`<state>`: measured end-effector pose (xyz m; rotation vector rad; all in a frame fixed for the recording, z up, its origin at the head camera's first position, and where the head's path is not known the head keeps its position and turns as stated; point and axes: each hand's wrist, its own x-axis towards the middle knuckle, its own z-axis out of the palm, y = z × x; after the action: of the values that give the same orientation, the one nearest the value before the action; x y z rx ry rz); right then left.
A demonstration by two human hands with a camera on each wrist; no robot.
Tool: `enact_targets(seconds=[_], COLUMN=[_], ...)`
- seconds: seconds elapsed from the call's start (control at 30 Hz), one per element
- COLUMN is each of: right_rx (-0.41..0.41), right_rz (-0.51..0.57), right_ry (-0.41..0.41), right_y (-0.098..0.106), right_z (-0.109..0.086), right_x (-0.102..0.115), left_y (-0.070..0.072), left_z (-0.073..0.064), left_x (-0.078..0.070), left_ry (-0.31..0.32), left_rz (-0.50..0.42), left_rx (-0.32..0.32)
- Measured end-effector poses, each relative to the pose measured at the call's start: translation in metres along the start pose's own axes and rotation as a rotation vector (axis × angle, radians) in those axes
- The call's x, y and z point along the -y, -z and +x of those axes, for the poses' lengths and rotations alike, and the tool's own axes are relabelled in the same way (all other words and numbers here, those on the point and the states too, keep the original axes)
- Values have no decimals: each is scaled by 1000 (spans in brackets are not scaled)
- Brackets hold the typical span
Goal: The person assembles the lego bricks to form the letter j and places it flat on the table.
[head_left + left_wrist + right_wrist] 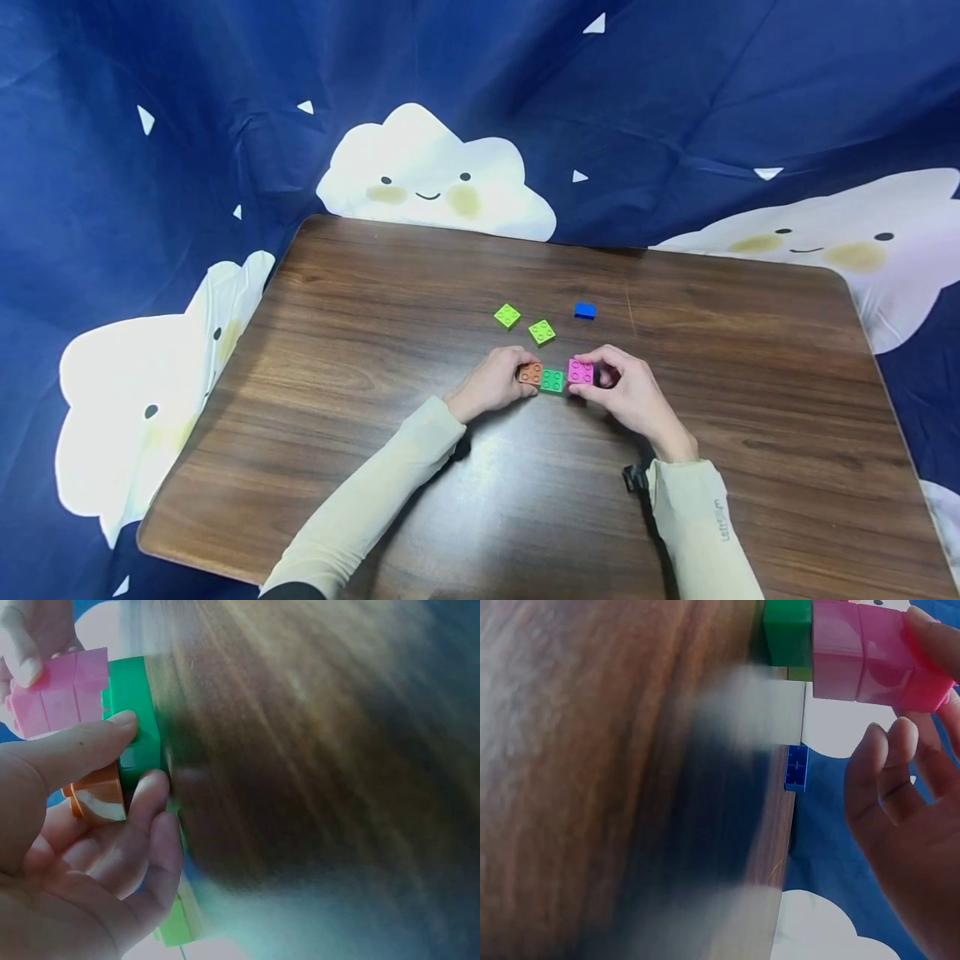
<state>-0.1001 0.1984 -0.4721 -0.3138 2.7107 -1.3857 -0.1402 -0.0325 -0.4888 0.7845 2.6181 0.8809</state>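
My left hand (491,383) pinches a green toy building brick (136,720) near the table surface, with the thumb on one side and fingertips by its end. An orange brick (530,373) sits on the green brick's left part, between thumb and fingers. In my right hand (637,396), thumb and finger grip a stack of pink bricks (862,656), several layers high. The pink stack is upright, its bottom right at the studs on the green brick's right part. Bare green studs show between orange and pink in the head view.
Beyond the hands lie two lime green bricks, one farther left (507,316) and one nearer (542,332). A blue brick (585,311) lies behind the right hand. The brown wooden table (360,317) backs onto a blue curtain (637,100) printed with clouds.
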Motion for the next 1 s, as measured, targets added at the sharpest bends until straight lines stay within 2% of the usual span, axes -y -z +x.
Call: enact_targets(seconds=[0.27,0.6,0.77,1.0], right_rx=[11,26,51,13], right_rz=[-5,6,19,29], right_ry=[45,57,57,23], right_y=[-1,-3,2,10], right_z=[-1,-1,0,11], right_x=[-2,-4,-5,-7], left_y=[1,1,0,1], left_z=[0,0,0,-2], left_x=[-1,1,1,1], left_ry=[-5,-17,-26,-36], left_rz=[5,29,34,39], left_rx=[-6,-11,-6,-8])
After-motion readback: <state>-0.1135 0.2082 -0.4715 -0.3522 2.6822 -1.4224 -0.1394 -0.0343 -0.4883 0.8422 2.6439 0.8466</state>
